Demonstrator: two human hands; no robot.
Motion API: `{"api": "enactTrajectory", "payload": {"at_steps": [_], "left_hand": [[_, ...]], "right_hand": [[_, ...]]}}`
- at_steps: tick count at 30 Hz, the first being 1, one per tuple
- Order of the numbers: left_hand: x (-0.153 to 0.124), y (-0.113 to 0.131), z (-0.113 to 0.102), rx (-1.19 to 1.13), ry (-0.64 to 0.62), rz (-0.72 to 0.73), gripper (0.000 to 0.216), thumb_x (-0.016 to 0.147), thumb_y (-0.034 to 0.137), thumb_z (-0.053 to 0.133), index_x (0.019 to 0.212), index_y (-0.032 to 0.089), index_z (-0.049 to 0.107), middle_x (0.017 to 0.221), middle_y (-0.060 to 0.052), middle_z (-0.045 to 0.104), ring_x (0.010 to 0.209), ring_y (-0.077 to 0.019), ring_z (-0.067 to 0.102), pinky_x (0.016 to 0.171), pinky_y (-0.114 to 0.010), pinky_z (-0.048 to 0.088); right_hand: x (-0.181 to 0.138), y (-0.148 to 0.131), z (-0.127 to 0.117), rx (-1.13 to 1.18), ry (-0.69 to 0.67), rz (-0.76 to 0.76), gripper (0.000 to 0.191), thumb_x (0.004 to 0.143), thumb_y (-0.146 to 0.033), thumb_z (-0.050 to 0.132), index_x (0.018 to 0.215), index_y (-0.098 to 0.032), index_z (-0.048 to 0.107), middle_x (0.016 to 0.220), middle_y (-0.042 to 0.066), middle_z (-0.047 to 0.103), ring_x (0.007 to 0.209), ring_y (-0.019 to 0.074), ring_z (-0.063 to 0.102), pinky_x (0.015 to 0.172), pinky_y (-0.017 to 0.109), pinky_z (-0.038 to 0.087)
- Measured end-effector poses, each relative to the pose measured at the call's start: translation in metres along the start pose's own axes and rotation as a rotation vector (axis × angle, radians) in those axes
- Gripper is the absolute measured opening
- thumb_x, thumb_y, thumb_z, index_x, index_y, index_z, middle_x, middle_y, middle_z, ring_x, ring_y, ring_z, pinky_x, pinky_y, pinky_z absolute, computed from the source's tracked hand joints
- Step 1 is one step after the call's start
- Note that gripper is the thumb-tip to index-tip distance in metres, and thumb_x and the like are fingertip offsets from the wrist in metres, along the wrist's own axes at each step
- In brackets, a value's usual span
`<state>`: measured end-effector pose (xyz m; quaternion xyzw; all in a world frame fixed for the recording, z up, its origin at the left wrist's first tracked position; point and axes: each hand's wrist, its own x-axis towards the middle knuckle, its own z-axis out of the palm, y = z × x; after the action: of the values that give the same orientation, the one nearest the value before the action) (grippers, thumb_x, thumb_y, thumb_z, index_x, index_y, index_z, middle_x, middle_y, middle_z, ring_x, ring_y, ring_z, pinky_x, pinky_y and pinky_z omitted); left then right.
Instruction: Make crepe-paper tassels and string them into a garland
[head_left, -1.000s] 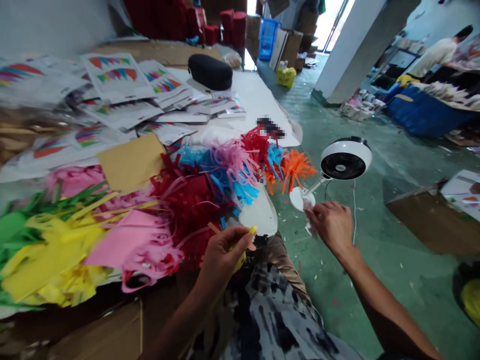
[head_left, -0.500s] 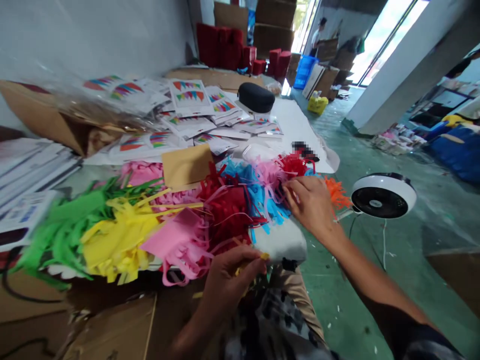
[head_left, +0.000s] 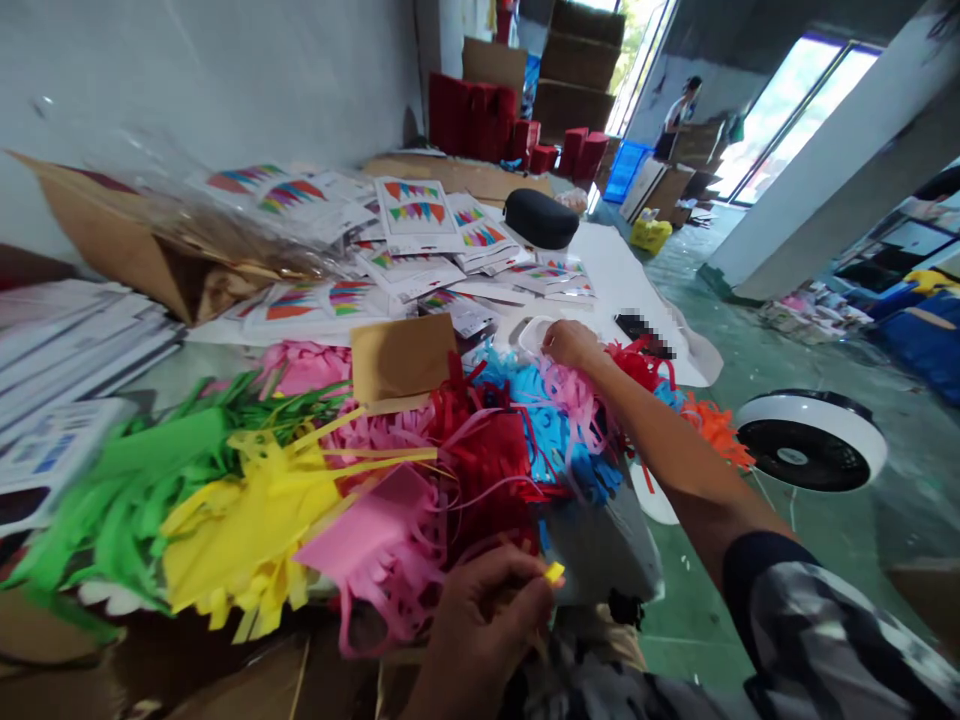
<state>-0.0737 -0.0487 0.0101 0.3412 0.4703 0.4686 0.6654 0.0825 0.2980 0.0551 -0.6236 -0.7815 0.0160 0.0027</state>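
Observation:
My left hand [head_left: 499, 605] is closed at the front edge of the table, pinching a small yellow strip [head_left: 554, 573] between thumb and forefinger. Farther back, my right hand [head_left: 574, 345] dips its curled fingers at a small white dish [head_left: 534, 332]; whatever they grip is hidden. Under my right forearm lies a pink fringe tassel [head_left: 574, 400], with blue fringe [head_left: 541, 425] beside it. Dark red fringe [head_left: 487, 450], a pink bundle [head_left: 379, 530], a yellow bundle [head_left: 247, 520] and a green bundle [head_left: 150, 460] spread leftward across the table.
A brown cardboard piece [head_left: 401, 360] rests on the fringes. Behind are printed bunting packets [head_left: 416, 215] and a black case [head_left: 540, 218]. A phone-like black object [head_left: 637, 330] lies at right. A round fan [head_left: 814, 440] stands beyond the table; a person [head_left: 679, 115] is far back.
My right hand has moved from the pink and red fringe back and left to the white dish. My left hand keeps the yellow strip. The camera view has shifted slightly.

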Motion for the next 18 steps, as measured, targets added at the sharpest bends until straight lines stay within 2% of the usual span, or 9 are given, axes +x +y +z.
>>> {"api": "enactTrajectory", "payload": {"at_steps": [5,9,12,15,17,18], "left_hand": [[0.002,0.000,0.002,-0.015,-0.001,0.026,0.031,0.083,0.047,0.079,0.073,0.018,0.074,0.064,-0.002,0.063,0.059,-0.0128,0.053,0.055,-0.022,0.036],[0.000,0.007,0.002,0.020,0.024,0.063,0.032,0.083,0.048,0.080,0.073,0.017,0.075,0.066,-0.002,0.062,0.060,-0.0117,0.053,0.056,-0.022,0.038],[-0.003,0.012,0.002,0.040,0.018,0.093,0.032,0.084,0.048,0.079,0.076,0.018,0.077,0.071,-0.003,0.066,0.065,-0.0132,0.058,0.059,-0.022,0.043],[-0.005,0.017,0.001,0.043,0.075,0.144,0.029,0.086,0.046,0.078,0.081,0.018,0.077,0.075,-0.003,0.069,0.070,-0.0146,0.062,0.064,-0.022,0.048],[-0.007,0.021,0.000,0.049,0.144,0.194,0.026,0.086,0.044,0.078,0.083,0.018,0.077,0.077,-0.003,0.070,0.072,-0.0148,0.064,0.066,-0.022,0.051],[-0.008,0.023,0.000,0.064,0.174,0.221,0.025,0.086,0.043,0.078,0.084,0.018,0.077,0.077,-0.003,0.071,0.073,-0.0149,0.064,0.067,-0.022,0.051]], "right_hand": [[-0.006,-0.001,0.005,0.044,0.031,0.007,0.021,0.089,-0.021,0.070,0.106,-0.019,0.082,0.113,0.012,0.079,0.109,0.0260,0.069,0.087,0.032,0.048],[-0.011,0.006,-0.006,0.090,0.092,-0.008,0.020,0.090,-0.021,0.071,0.106,-0.022,0.082,0.111,0.009,0.079,0.106,0.0249,0.068,0.086,0.031,0.047],[-0.022,0.011,-0.020,0.115,0.176,-0.004,0.021,0.095,-0.024,0.066,0.108,-0.018,0.081,0.108,0.010,0.079,0.100,0.0238,0.068,0.084,0.031,0.045],[-0.056,0.008,-0.035,0.210,0.370,-0.050,0.026,0.102,-0.033,0.059,0.104,-0.015,0.077,0.104,0.011,0.077,0.094,0.0220,0.067,0.086,0.033,0.045],[-0.096,-0.001,-0.043,0.424,0.565,-0.178,0.028,0.101,-0.040,0.062,0.093,-0.016,0.074,0.094,0.007,0.075,0.087,0.0200,0.065,0.084,0.033,0.046],[-0.121,-0.007,-0.045,0.559,0.617,-0.261,0.028,0.100,-0.042,0.065,0.088,-0.018,0.072,0.089,0.005,0.074,0.084,0.0193,0.065,0.082,0.033,0.047]]}}
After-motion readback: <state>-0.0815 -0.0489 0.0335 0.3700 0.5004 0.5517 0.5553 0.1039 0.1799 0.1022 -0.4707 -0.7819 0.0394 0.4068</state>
